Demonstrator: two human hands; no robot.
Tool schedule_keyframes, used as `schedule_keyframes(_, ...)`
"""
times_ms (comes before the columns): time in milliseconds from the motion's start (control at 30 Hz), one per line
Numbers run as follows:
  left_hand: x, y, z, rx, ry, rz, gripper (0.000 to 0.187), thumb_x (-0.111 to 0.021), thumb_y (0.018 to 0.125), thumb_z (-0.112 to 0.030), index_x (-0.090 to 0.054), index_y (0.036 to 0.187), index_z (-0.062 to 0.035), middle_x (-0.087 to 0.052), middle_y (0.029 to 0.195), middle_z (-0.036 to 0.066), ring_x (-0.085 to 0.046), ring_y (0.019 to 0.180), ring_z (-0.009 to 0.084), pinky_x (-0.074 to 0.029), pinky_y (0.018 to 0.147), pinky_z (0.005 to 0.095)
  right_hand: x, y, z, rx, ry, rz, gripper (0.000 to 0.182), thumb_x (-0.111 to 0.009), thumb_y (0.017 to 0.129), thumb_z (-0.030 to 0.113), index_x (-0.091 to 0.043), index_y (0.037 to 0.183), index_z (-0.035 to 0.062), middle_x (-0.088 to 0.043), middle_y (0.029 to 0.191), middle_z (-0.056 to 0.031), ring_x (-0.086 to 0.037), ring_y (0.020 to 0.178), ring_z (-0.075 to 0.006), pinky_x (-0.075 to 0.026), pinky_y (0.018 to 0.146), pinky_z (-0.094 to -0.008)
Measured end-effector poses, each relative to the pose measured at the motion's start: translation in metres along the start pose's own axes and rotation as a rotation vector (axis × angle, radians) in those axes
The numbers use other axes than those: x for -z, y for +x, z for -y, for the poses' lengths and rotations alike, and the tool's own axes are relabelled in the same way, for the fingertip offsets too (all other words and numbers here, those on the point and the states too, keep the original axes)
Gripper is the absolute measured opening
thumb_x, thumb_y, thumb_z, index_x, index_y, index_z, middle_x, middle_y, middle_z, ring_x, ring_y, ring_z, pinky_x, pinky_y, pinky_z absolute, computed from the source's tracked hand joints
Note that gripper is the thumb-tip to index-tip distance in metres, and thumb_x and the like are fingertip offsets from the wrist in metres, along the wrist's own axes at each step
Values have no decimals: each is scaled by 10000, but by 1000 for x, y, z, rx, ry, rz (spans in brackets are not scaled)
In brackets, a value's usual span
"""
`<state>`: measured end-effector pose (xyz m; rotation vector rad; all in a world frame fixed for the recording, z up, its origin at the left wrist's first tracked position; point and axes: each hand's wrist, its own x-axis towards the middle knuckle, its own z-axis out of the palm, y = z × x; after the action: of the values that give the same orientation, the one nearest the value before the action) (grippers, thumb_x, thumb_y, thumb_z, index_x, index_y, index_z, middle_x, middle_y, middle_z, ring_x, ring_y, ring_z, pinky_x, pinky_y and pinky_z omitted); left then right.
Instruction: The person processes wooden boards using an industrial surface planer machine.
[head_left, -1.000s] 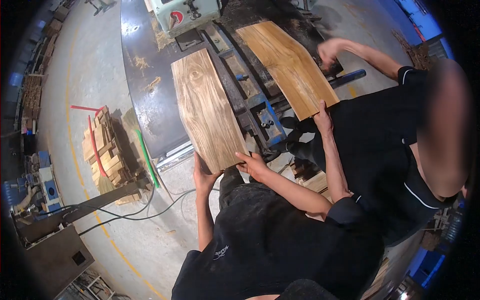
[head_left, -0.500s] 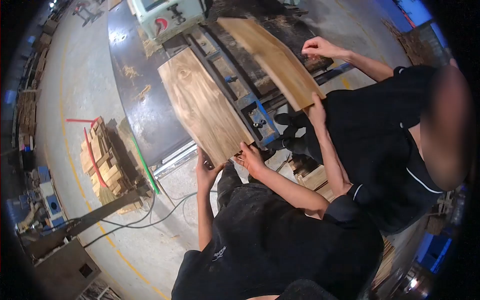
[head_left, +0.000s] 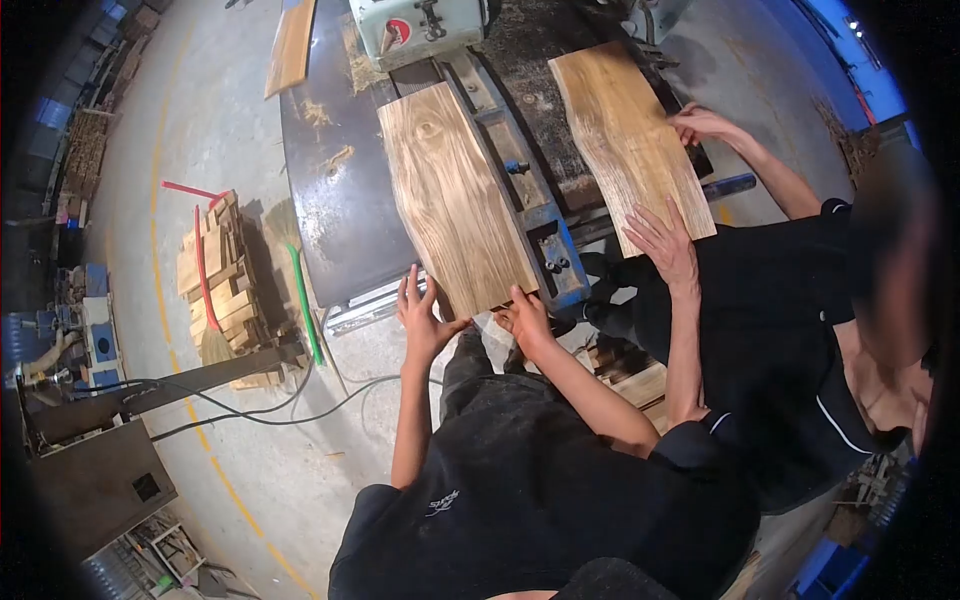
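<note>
A wooden board (head_left: 455,195) with wavy grain and a knot lies lengthwise before me on the machine table, its far end near the machine's housing. My right hand (head_left: 526,320) grips its near right corner, thumb on top and fingers curled below. At the near left corner, my left hand (head_left: 425,318) is open with fingers spread upward beside the board's edge; its thumb reaches to the near end. To the right, a co-worker's palm rests on a second wooden board (head_left: 630,145), while that person's other hand touches its right edge.
A pale green machine housing (head_left: 415,30) stands at the far end, with a blue-ended metal guide rail (head_left: 557,262) between the boards. Another board (head_left: 291,45) lies far left. A wood stack (head_left: 225,265), a green-handled broom (head_left: 303,300) and black cables (head_left: 350,397) are at left.
My left hand has loosened from the board's corner and its fingers have spread. The co-worker's board has come down from a tilted hold to lie flatter, a palm now on top.
</note>
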<state>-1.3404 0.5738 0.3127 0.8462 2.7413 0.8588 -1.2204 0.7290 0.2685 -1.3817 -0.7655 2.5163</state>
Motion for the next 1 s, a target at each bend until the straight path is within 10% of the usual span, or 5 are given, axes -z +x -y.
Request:
schedule_keyframes(367, -4, 14, 11, -54, 13, 75, 1063, -926, 445, -380, -497, 1329, 25, -309, 1547, 129, -227, 1428, 363, -231, 1081, 558, -14, -10, 9, -13, -110, -13, 529, -530, 963, 457, -459, 1250, 19, -613, 928, -104, -654, 663, -190, -567, 576, -305)
schedule_keyframes(633, -1, 31, 21, -151, 31, 24, 1066, -900, 441, -418, -494, 1320, 29, -362, 1512, 155, -220, 1427, 389, -209, 1086, 535, -14, -1, 16, 138, -477, 23, 529, -453, 983, 498, -624, 831, 21, -588, 594, -43, -563, 459, -134, -395, 410, -274)
schedule_keyframes(1000, 3, 95, 39, -138, -40, 64, 1077, -902, 455, -405, -479, 1318, 81, -355, 1494, 230, -242, 1434, 362, -184, 1108, 504, -71, 31, 46, 82, -572, -97, 529, -481, 971, 496, -625, 863, -1, -586, 603, -37, -554, 464, -115, -349, 402, -236)
